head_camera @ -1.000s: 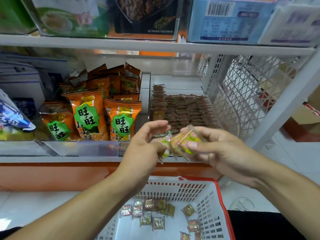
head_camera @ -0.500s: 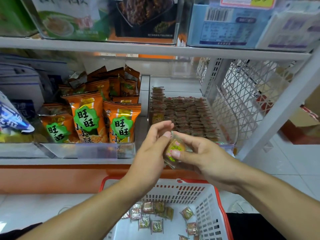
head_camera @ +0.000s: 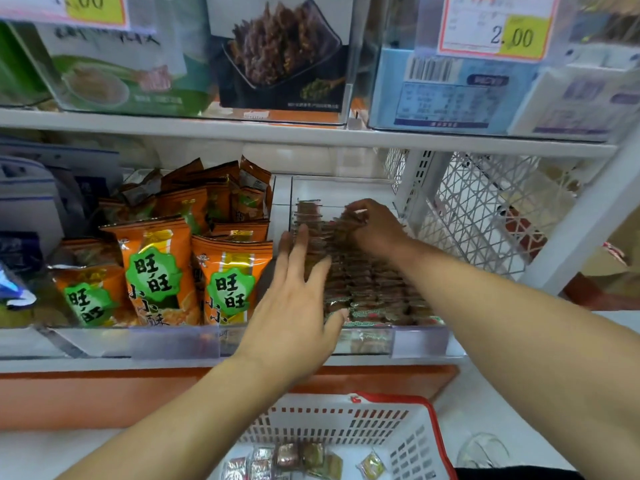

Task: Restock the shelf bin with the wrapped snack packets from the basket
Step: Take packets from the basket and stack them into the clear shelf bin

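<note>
A clear shelf bin [head_camera: 420, 336] on the middle shelf holds rows of small brown wrapped snack packets [head_camera: 374, 289]. My right hand [head_camera: 375, 226] reaches deep into the bin and pinches packets [head_camera: 351, 216] at the back of the rows. My left hand [head_camera: 294, 306] hovers at the bin's left side with straight, spread fingers over the packets, holding nothing. Below, a white basket with a red rim [head_camera: 438, 431] holds several loose wrapped packets [head_camera: 291, 459].
Orange snack bags [head_camera: 156, 271] fill the compartment left of the bin. A white wire mesh panel [head_camera: 478, 216] closes the shelf's right side. Boxed goods [head_camera: 280, 53] and a price tag [head_camera: 498, 26] sit on the shelf above. White floor lies to the right.
Both hands were together in front of the shelf around a packet. Now the right hand has reached to the bin's back with it, and the left hand has opened over the bin.
</note>
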The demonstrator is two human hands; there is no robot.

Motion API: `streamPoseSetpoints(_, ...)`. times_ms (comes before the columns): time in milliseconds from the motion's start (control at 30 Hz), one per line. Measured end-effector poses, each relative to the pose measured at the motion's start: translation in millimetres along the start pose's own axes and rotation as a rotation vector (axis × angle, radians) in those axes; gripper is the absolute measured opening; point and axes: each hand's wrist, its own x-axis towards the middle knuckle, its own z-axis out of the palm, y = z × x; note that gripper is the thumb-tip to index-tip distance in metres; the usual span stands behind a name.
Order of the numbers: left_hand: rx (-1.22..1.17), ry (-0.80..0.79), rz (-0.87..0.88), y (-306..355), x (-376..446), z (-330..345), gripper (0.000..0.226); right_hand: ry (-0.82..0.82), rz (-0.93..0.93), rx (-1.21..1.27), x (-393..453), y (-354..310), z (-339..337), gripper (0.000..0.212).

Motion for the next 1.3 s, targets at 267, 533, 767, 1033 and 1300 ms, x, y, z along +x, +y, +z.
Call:
streamPoseSetpoints(267, 0.007, -0.061, -0.013, -3.1, 3.4, 2.9, 0.076, 0.001, 0.026, -0.041, 45.2, -18.9, 19.9, 0.064)
streamPoseSetpoints(533, 0.009, -0.072, -0.017, -1.7, 5.2, 5.1, 0.072, 0.042, 0.055, -0.014, 34.4, -11.0, 43.1, 0.069)
streamPoseSetpoints(767, 0.003, -0.081, -0.015, -1.1, 5.3, 4.9, 0.070, 0.061, -0.106, -0.204, 29.6, -9.3, 39.3, 0.058)
streamPoseSetpoints(1033, -0.039, -0.093, -0.023, -2.1, 4.5, 3.6, 0.071, 0.056, -0.121, -0.244, 23.7, -10.9, 34.3, 0.049)
streamPoseSetpoints(1300, -0.099, -0.027, 0.004, 10.1, -27.0, -13.9, 0.061, 0.298, -0.130, 0.042, -34.7, -33.0, 27.6, 0.043)
